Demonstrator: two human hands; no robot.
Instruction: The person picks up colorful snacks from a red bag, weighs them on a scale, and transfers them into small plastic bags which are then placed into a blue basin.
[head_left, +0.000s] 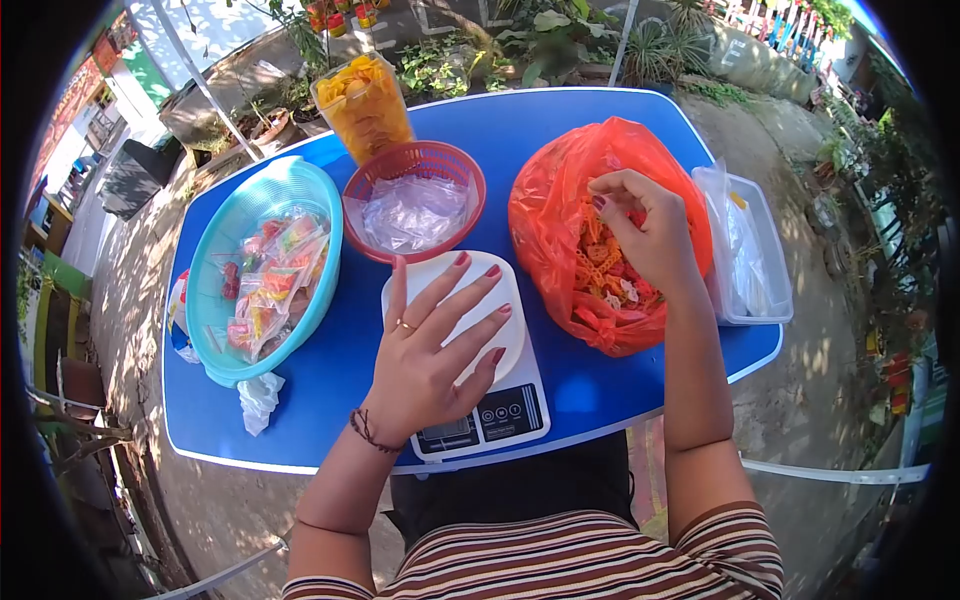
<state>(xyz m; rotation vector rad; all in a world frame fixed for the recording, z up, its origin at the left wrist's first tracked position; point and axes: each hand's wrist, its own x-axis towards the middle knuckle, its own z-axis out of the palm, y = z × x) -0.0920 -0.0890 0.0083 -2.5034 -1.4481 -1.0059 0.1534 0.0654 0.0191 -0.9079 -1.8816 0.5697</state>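
Observation:
My left hand [435, 350] is spread flat, palm down, over the white kitchen scale [508, 345], hiding much of its pan. Its fingers are apart and hold nothing. Over the mouth of a red plastic bag [560, 190], my right hand [650, 225] is bent, thumb and fingertips drawn together; what they pinch is hidden or too small to name. Orange and red, lacy-looking snack pieces [603, 262] fill the bag below that hand. Just beyond the scale, a red basket [475, 225] holds clear plastic bags [415, 212].
At left, a turquoise basket [205, 330] contains filled clear packets [275, 290]. Crumpled white plastic [260, 402] lies before it. A clear container of yellow chips [365, 105] stands behind. A translucent tub [775, 270] sits at the right edge of the blue table [590, 400].

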